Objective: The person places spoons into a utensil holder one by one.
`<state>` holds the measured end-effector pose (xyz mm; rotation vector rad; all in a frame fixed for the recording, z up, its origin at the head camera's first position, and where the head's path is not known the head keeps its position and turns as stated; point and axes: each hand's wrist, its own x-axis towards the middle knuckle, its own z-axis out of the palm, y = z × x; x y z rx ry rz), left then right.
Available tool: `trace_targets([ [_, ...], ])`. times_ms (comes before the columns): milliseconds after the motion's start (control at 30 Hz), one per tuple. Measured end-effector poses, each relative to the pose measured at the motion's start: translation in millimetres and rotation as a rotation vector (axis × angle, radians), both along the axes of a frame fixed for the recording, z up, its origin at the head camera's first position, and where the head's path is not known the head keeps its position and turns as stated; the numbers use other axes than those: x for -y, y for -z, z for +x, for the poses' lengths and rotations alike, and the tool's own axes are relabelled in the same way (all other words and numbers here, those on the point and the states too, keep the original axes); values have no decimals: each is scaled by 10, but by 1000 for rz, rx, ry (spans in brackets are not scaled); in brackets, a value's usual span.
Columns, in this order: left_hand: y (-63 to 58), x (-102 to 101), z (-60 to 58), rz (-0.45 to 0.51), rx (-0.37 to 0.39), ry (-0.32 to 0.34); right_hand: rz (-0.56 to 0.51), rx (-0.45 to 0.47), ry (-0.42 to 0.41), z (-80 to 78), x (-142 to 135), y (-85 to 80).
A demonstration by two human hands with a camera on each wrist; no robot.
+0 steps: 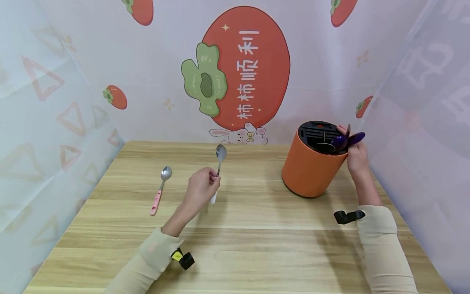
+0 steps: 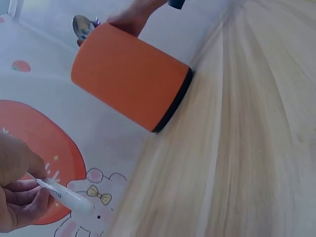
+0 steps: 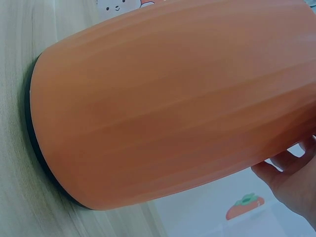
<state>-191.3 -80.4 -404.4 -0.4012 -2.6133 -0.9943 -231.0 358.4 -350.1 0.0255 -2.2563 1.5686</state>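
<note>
My left hand (image 1: pixel 202 185) pinches a metal spoon (image 1: pixel 221 153) by its white handle (image 2: pixel 69 197), bowl up, above the table. An orange utensil holder (image 1: pixel 310 167) with a black slotted top (image 1: pixel 318 130) stands at the right. My right hand (image 1: pixel 357 157) grips its right side near the rim, one finger showing behind the top edge. Shiny purple utensils (image 1: pixel 355 139), apparently spoons, stick out of the top beside that hand. In the right wrist view the holder's wall (image 3: pixel 163 108) fills most of the picture, partly hiding the fingers (image 3: pixel 269 173).
A second spoon with a pink handle (image 1: pixel 156 202) lies on the wooden table (image 1: pixel 257 253) to the left of my left hand. Behind the table hangs a printed backdrop (image 1: pixel 253 73), and patterned side sheets (image 1: pixel 40 122) border the left and right.
</note>
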Motion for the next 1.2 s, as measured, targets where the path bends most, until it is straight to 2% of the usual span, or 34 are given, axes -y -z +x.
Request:
trace_targets([
  [300, -108, -341, -47, 50, -44, 62, 33, -31, 14, 3, 20, -1],
  [500, -160, -579, -44, 67, -49, 113, 18, -9, 23, -1, 39, 4],
  [633, -208, -718, -43, 77, -42, 140, 28, -30, 26, -9, 36, 5],
  [800, -288, -891, -63, 78, -54, 174, 42, -42, 29, -12, 8, 15],
  [1067, -433, -1115, -87, 90, -64, 222, 19, -4, 14, 1, -5, 10],
  [1200, -531, -1220, -101, 113, -51, 248, 53, -11, 18, -2, -10, 3],
])
